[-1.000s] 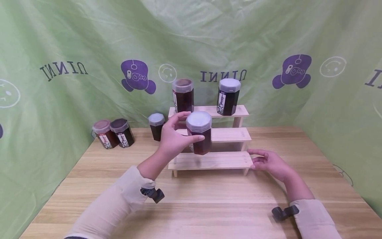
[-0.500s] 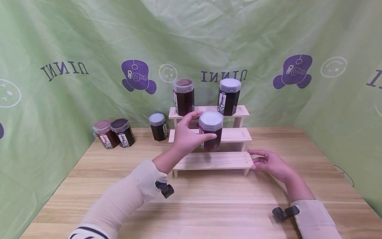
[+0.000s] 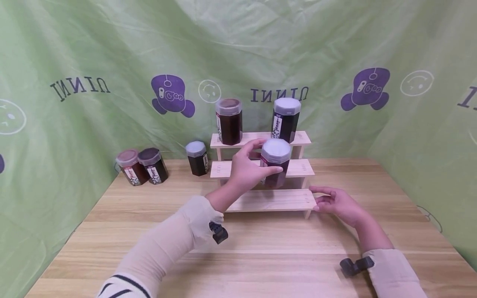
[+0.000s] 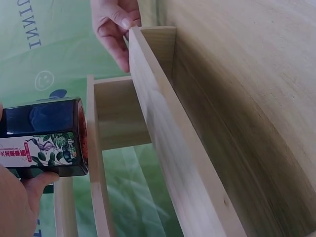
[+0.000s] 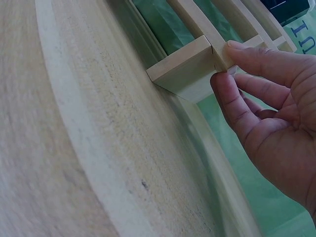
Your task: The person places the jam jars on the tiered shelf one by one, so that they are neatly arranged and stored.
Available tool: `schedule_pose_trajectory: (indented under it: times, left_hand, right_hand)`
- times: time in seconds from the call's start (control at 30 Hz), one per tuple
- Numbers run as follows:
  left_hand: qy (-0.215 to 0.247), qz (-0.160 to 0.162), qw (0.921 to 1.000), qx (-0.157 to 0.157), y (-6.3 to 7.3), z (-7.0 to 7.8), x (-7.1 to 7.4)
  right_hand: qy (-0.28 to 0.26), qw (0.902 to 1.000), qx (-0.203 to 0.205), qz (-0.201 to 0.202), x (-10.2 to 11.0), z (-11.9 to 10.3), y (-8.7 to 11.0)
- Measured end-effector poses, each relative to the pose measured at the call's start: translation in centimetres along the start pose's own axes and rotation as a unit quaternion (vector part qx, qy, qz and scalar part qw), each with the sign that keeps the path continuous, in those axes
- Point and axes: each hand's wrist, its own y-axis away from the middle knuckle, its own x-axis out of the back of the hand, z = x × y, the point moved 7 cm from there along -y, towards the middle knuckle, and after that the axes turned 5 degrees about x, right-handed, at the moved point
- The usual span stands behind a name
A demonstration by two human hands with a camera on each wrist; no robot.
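The left grip (image 3: 246,167) clasps a dark jar with a pale lid (image 3: 278,160), its thumb across the front and its fingers round the back. This jar is upright or nearly so, at the right side of that grip, close by the middle tier of a wooden rack (image 3: 273,199); whether its base touches the board cannot be told. The right grip (image 3: 340,205), lower and well to the right, pinches the right end of the bottom tier between thumb and fingers.

Above and beyond the left grip, a brown-lidded jar (image 3: 230,123) and a white-lidded jar (image 3: 286,118) stand apart on the top tier. To its left, behind the forearm, a small-looking jar with a whitish lid (image 3: 197,158) stands on the table (image 3: 261,256). Farther left of that grip, a reddish jar (image 3: 132,167) and a black-lidded jar (image 3: 153,166) stand side by side. A green curtain (image 3: 242,49) hangs beyond both grips.
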Motion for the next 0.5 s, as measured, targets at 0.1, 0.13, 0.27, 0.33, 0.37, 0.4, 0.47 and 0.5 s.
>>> schedule_pose_trajectory:
  times: [0.1,0.13,0.27,0.33,0.37,0.4,0.47,0.5]
  left_hand:
    - [0.000,0.002,1.0000,0.000,-0.2,0.0,-0.5]
    - [0.001,0.001,1.0000,0.000,-0.3,0.0,-0.7]
    - [-0.006,0.004,0.9999,0.011,-0.7,-0.1,-1.3]
    - [-0.010,0.009,0.9997,0.019,-0.9,-0.2,-1.6]
    - [-0.012,0.010,0.9996,0.023,-1.0,-0.2,-1.7]
    - [-0.014,0.012,0.9995,0.027,-1.1,-0.2,-1.8]
    - [-0.017,0.014,0.9992,0.033,-1.2,-0.3,-2.1]
    - [-0.017,0.013,0.9991,0.035,-1.3,-0.3,-2.3]
  right_hand:
    - [0.001,1.0000,0.002,-0.002,-0.1,0.0,-0.1]
    - [0.000,1.0000,0.001,-0.002,-0.1,0.0,-0.1]
    - [0.000,1.0000,0.000,-0.004,-0.1,0.0,-0.1]
    - [0.000,1.0000,-0.002,-0.004,0.0,0.0,-0.1]
    - [0.001,1.0000,-0.002,-0.004,0.0,0.0,0.0]
    - [0.002,1.0000,-0.002,-0.005,0.0,0.0,0.0]
    - [0.002,1.0000,-0.003,-0.005,0.0,0.0,0.0]
    - [0.003,1.0000,-0.004,-0.005,0.0,0.0,0.1]
